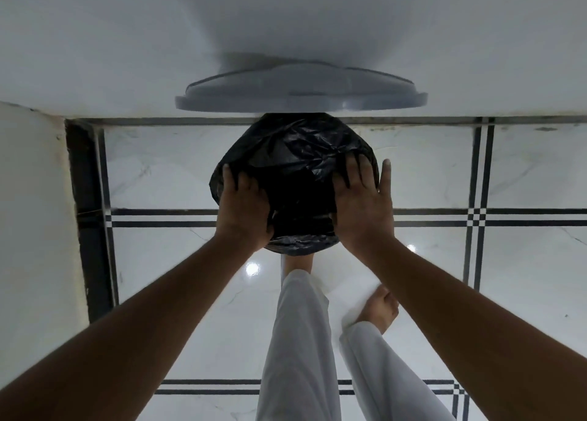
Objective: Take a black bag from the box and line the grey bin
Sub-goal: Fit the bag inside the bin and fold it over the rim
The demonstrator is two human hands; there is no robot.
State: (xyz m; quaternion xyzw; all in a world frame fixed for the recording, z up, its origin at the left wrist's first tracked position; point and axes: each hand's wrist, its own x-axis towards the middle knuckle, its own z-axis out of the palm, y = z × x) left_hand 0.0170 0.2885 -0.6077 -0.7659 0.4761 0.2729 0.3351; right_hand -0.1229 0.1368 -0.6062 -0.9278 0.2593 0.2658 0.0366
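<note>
Bag (295,166) is covering the bin's mouth, bin itself hidden beneath. Left hand (243,206) is curling over the near rim, pinching plastic; right hand (362,204) is pressing flat, fingers spread, likely seating the liner. Lid (298,95) is leaning against the wall, clear of the work.

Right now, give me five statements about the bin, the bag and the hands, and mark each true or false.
1. The black bag covers the bin's mouth. True.
2. The grey lid sits closed on the bin. False: it stands raised behind the bag, by the wall.
3. Both hands touch the bag. True.
4. The left hand hangs idle at the person's side. False: it holds the bag's edge.
5. The right hand holds the lid. False: it lies on the bag.
</note>
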